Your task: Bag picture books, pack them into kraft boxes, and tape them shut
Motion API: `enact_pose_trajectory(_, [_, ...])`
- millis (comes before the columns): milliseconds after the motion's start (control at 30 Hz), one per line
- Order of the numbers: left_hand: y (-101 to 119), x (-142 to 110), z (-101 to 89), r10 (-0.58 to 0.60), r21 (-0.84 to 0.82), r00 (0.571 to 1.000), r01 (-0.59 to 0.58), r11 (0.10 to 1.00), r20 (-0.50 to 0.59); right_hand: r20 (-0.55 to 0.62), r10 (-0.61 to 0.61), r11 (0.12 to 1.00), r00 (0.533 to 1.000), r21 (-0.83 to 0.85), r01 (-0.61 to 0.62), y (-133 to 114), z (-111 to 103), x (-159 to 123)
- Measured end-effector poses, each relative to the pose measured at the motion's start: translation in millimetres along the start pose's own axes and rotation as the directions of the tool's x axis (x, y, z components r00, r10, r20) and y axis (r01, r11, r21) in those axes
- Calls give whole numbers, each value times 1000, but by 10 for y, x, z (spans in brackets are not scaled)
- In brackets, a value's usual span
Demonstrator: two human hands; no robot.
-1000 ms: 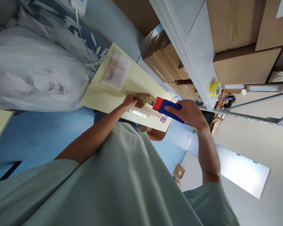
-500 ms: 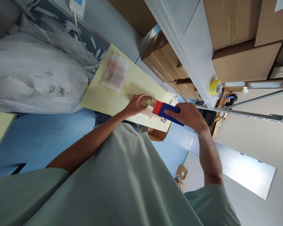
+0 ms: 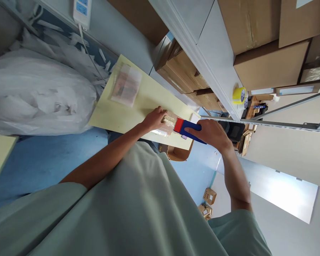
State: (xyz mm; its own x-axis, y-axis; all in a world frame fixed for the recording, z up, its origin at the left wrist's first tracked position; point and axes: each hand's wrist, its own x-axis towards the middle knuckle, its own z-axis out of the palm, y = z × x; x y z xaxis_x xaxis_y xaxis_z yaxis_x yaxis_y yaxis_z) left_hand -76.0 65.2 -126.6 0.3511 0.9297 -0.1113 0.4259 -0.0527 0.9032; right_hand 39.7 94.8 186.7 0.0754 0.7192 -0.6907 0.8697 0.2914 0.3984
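Note:
My right hand (image 3: 212, 132) is wrapped round the blue handle of a tape dispenser (image 3: 188, 128) with a red front. A shiny strip of packing tape (image 3: 169, 121) spans the short gap between the dispenser and my left hand (image 3: 155, 118). The fingers of my left hand are closed at the strip's end. Below the tape lies a flat brownish piece (image 3: 172, 113), partly hidden by the tape and dispenser. Both hands are over a pale yellow table (image 3: 146, 97). Farther left on it lies a flat packet in clear plastic (image 3: 126, 85).
A large translucent bag of white scraps (image 3: 40, 96) stands left of the table. Cardboard boxes (image 3: 186, 67) sit along the shelf side, with yellow tape rolls (image 3: 239, 95) on the shelf edge. An open carton (image 3: 180, 153) is below the table's near edge. A power strip (image 3: 81, 12) lies upper left.
My left hand's fingers have drawn together on the tape, where they were spread round it before. The dispenser stays close by in my right hand, and the view has shifted slightly.

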Motion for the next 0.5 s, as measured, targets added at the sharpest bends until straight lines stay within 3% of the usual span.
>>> enact_pose_trajectory(233, [-71,-27,16,-72,63,997,72,995,-4,75,40,996,996,79,-46,353,369,232])
enact_pose_trajectory(500, [-166,-17,-8,-54,119,998,49,992,34,97,-15,984,995,177,-3,854,1073,753])
